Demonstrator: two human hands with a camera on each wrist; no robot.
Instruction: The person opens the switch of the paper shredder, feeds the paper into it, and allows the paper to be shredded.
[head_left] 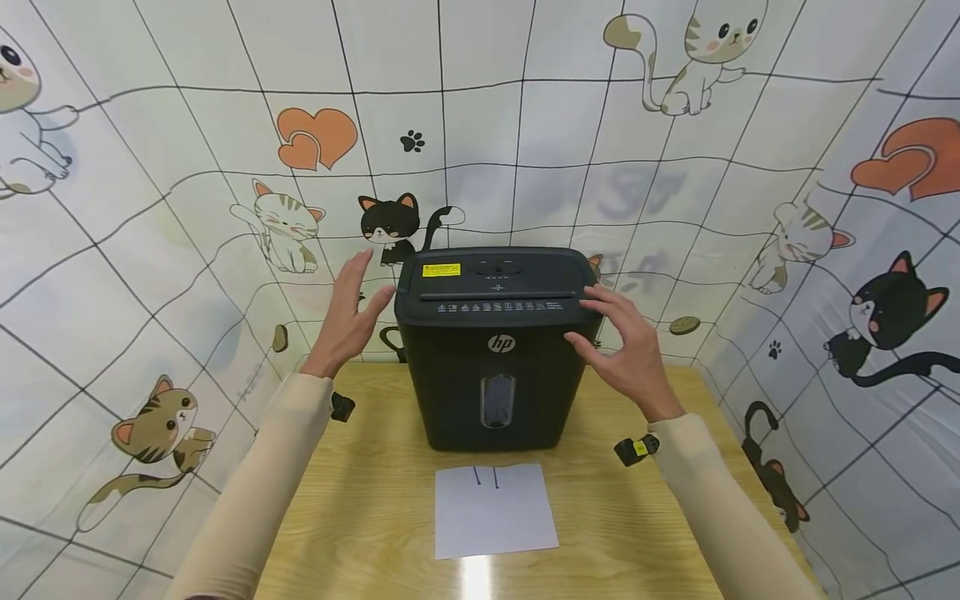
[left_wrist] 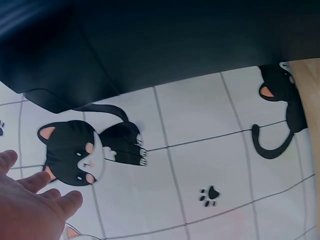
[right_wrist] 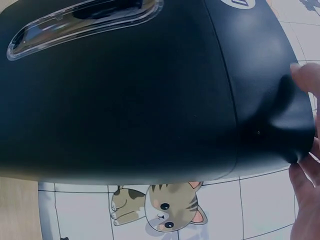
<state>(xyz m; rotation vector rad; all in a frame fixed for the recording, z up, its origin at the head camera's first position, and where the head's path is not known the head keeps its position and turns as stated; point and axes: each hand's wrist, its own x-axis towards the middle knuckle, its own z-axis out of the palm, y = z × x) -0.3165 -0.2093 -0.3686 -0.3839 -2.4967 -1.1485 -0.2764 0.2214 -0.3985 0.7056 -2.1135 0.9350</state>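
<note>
A black paper shredder point(head_left: 450, 367) with an HP logo and a clear window stands upright on the table. To its left my left hand point(head_left: 351, 310) is raised, thumb apart from the fingers, holding nothing; a gap separates it from the shredder. In the left wrist view, that hand's fingers point(left_wrist: 37, 182) lie below the shredder's dark side point(left_wrist: 175, 45). My right hand point(head_left: 628, 350) is at the shredder's upper right corner, fingers extended behind and thumb in front. The right wrist view shows the thumb point(right_wrist: 306, 77) beside the corner; whether it touches cannot be told.
A white sheet of paper point(head_left: 491, 521) with two dark marks at its far edge lies on the wooden table point(head_left: 360, 500) in front of the shredder. Cat-patterned sheeting point(head_left: 480, 125) hangs behind and on both sides. Small black wrist cameras point(head_left: 636, 450) are worn on both wrists.
</note>
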